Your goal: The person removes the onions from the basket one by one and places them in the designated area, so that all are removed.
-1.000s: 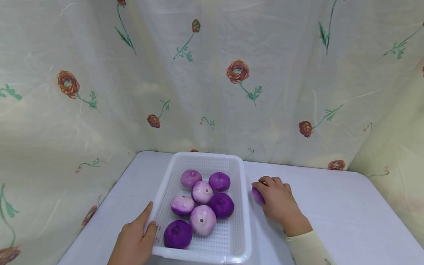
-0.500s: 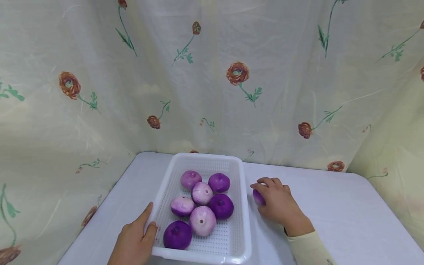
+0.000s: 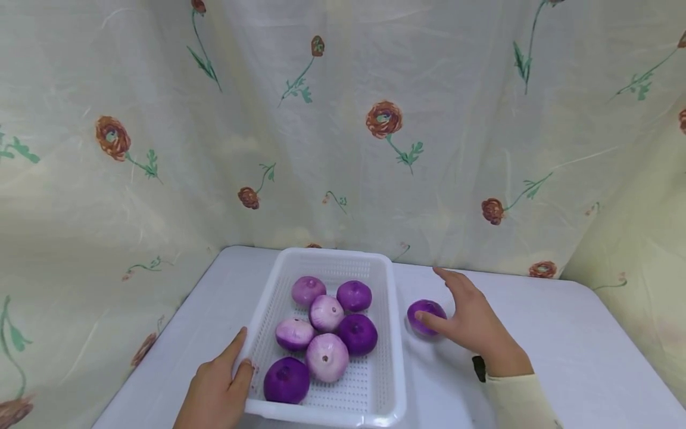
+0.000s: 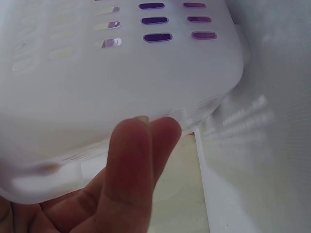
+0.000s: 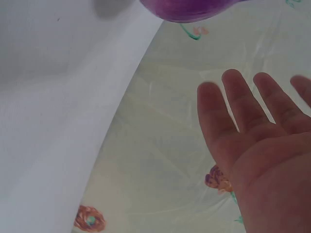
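Observation:
A white plastic basket (image 3: pixel 399 357) stands on the table with several purple and pale onions (image 3: pixel 327 357) inside. My left hand (image 3: pixel 214 384) holds its left rim near the front corner, thumb on the edge; in the left wrist view the fingers (image 4: pixel 129 160) meet the rim from outside. Right of the basket, one purple onion (image 3: pixel 427 306) sits on the table. My right hand (image 3: pixel 477 325) is beside that onion, fingers spread and straight, its thumb overlapping the onion in the head view. The right wrist view shows the bare palm (image 5: pixel 272 170), apart from the onion (image 5: pixel 187 7).
The white table (image 3: pixel 563 339) reaches out to both sides. A pale curtain (image 3: pixel 343 131) with printed flowers hangs behind it and along both sides, close to the table's back edge.
My right hand has let go of the single onion, opened its fingers and drawn back to the right. The onion stays beside the basket. My left hand and the basket have not moved.

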`<state>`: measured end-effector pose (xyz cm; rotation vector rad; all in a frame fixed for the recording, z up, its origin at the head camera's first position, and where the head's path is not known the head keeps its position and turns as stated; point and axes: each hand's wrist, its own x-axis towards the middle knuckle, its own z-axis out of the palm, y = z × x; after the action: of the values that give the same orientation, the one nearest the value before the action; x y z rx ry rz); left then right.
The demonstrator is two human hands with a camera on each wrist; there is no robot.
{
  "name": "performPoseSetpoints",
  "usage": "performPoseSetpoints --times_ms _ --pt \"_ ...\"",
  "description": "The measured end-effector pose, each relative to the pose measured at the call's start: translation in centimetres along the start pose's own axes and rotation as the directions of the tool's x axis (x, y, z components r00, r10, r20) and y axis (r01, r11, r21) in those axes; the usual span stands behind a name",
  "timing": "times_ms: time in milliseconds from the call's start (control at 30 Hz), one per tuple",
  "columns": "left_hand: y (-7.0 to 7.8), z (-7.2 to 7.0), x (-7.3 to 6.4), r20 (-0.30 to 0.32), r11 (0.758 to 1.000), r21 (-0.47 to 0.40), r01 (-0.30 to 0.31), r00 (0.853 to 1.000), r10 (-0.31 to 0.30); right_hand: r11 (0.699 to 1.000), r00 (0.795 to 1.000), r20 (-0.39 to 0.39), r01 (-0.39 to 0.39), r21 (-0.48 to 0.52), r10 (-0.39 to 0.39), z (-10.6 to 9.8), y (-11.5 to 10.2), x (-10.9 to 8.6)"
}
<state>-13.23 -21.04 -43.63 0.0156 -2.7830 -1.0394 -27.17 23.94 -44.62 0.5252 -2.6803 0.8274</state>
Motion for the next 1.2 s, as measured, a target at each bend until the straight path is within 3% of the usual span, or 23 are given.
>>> performPoseSetpoints --times_ms 233,433,600,767,900,1100,1200 --pt "-0.3 0.1 0.1 0.007 1.0 -0.005 -0.002 1.0 0.002 0.983 0.998 -0.021 -0.057 0.177 0.062 -0.5 0.5 0.3" --pt "-0.3 0.1 0.0 0.005 1.0 -0.009 0.006 1.0 -0.006 0.972 0.991 0.017 -0.131 0.193 0.13 -0.8 0.4 0.2" --pt "-0.3 0.1 0.1 0.012 1.0 -0.008 -0.001 1.0 0.001 0.974 0.992 0.012 -0.127 0.186 0.127 -1.1 -0.2 0.3" --pt "-0.2 0.1 0.1 0.001 1.0 -0.013 -0.005 1.0 0.005 0.979 0.998 -0.013 -0.057 0.197 0.06 -1.7 -2.2 0.4" --pt "-0.1 0.0 0.0 -0.002 1.0 -0.02 -0.006 1.0 0.006 0.973 0.997 -0.075 0.051 0.224 -0.035 -2.3 -4.6 0.3" --pt "0.1 0.0 0.0 -0.013 1.0 -0.025 -0.007 1.0 0.006 0.955 0.976 -0.157 0.185 0.231 -0.151 -3.0 -8.0 -0.1" --pt "-0.1 0.1 -0.3 -0.016 1.0 -0.023 -0.001 1.0 0.0 0.919 0.951 -0.21 0.281 0.276 -0.228 -2.9 -9.5 -0.3"
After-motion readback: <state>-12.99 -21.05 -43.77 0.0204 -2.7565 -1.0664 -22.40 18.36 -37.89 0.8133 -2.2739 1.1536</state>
